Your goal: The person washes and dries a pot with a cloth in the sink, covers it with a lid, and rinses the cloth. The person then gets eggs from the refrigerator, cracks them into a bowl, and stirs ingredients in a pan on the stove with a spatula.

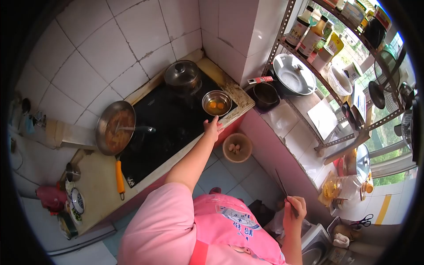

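My left hand reaches over the stove's front edge with its fingers apart. One fingertip is at the near rim of a small metal bowl; whether it presses on the rim I cannot tell. Several orange egg yolks lie in the bowl, which stands upright at the right end of the black cooktop. Lower right, my right hand is closed around a pair of thin dark chopsticks, their tips pointing up and away from me.
A lidded pot stands behind the bowl. At left, a frying pan holds reddish-brown food and a spatula. A bin with eggshells sits on the floor. The right counter holds a saucepan, and bottles fill the shelf.
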Action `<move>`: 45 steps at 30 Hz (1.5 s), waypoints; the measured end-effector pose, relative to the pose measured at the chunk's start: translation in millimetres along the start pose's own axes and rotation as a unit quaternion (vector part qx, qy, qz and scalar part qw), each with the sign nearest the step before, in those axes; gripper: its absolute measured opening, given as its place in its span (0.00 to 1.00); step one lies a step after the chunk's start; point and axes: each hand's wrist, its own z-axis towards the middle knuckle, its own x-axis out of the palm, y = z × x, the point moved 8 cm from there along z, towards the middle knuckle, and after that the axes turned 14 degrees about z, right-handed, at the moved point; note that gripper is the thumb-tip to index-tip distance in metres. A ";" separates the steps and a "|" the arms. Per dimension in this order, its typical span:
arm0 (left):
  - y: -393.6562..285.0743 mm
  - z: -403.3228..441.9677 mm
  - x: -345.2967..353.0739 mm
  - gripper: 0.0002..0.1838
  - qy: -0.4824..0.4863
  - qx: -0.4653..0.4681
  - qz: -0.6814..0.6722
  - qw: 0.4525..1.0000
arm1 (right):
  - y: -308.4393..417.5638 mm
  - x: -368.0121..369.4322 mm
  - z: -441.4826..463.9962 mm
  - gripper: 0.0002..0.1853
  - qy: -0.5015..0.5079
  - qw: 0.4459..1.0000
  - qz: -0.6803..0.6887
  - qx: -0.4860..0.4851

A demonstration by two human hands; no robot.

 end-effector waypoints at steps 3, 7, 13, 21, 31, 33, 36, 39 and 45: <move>-5.3 29.7 4.4 0.48 0.011 0.004 -0.010 1.000 | -13.4 -2.1 -2.3 0.06 -0.004 1.000 -0.003 0.008; -2.5 63.1 10.2 0.44 0.036 0.001 -0.019 0.999 | -32.4 -7.5 -1.6 0.06 -0.001 1.000 -0.006 0.026; -3.8 80.7 18.3 0.18 0.104 0.037 -0.043 0.993 | -50.8 -22.0 0.0 0.06 0.006 0.999 0.000 0.050; -10.5 21.0 13.7 0.21 0.090 0.060 -0.033 0.994 | -57.6 -39.0 8.5 0.05 0.022 0.999 0.017 0.016; 18.0 -196.1 -68.0 0.26 0.123 0.034 -0.024 0.992 | -65.6 2.5 41.2 0.09 0.163 0.981 0.100 -0.044; 35.7 -231.1 -104.8 0.25 0.121 0.043 -0.010 0.992 | -55.7 23.0 48.8 0.10 0.195 0.972 0.096 -0.085; 58.1 -287.6 -164.3 0.26 0.096 0.028 -0.026 0.995 | -31.2 58.6 55.1 0.11 0.243 0.962 0.101 -0.077; 74.0 -335.1 -234.0 0.29 0.044 0.048 -0.077 0.995 | 8.1 101.4 48.3 0.09 0.270 0.947 0.123 -0.122; 73.7 -406.4 -380.7 0.31 -0.054 0.093 -0.126 0.986 | 104.5 200.9 -2.0 0.14 0.333 0.908 0.157 -0.201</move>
